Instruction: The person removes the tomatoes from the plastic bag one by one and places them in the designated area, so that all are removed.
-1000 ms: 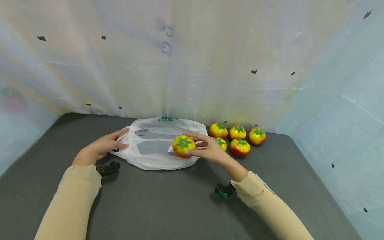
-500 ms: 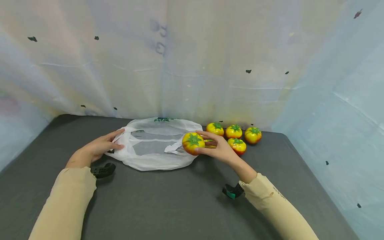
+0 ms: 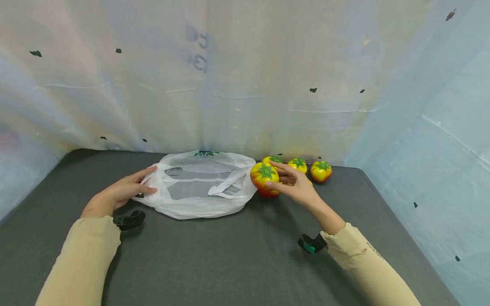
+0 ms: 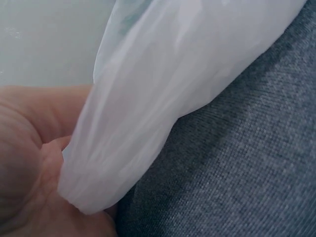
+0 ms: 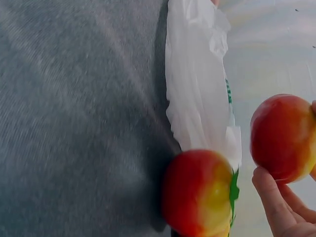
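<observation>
My left hand (image 3: pixel 120 192) holds the left end of a white plastic bag (image 3: pixel 199 209) between thumb and fingers. In the left wrist view the thin plastic (image 4: pixel 128 123) runs down into the palm. The bag lies spread on the table, its mouth upward and its handle loops visible. My right hand (image 3: pixel 296 187) grips a red and yellow tomato (image 3: pixel 264 175) with a green leafy top, raised just past the bag's right end. Below it another tomato (image 3: pixel 269 194) rests on the table, mostly hidden; the right wrist view shows that lower tomato (image 5: pixel 200 192) close to the bag.
Behind my right hand, several more tomatoes (image 3: pixel 320 171) stand along the back edge, partly covered by the hand. A pale plastic sheet (image 3: pixel 245 76) hangs behind the dark table (image 3: pixel 206 263), and a bluish one (image 3: pixel 428 170) closes off the right side.
My right hand has carried the tomato rightward, from over the bag to above the other tomatoes. A white handle strip it covered now shows. The left hand keeps its hold on the bag.
</observation>
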Action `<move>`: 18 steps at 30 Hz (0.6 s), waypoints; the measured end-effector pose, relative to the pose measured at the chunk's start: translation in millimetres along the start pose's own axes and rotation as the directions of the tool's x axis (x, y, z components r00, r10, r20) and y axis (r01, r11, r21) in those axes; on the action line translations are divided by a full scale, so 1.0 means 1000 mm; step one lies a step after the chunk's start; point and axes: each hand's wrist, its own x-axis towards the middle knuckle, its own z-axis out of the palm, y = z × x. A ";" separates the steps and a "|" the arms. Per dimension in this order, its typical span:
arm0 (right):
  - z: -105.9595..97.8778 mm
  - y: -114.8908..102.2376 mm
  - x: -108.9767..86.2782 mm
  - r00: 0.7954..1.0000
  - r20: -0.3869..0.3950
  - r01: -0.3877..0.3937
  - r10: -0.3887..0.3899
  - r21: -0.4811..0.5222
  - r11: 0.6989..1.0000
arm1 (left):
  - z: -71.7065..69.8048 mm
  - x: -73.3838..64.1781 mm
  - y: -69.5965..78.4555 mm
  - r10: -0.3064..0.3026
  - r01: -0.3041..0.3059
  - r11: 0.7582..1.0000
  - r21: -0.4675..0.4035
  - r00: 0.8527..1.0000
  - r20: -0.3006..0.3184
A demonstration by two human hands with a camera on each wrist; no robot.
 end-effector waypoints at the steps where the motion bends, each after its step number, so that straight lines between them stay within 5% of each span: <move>1: -0.002 0.001 -0.001 1.000 -0.005 -0.008 0.008 -0.010 1.000 | 0.001 0.000 0.000 -0.001 0.001 1.000 -0.001 1.000 0.001; 18: -0.041 0.018 -0.015 0.988 -0.106 -0.114 0.110 -0.040 0.993 | -0.002 0.003 0.001 -0.021 0.021 1.000 -0.022 1.000 0.011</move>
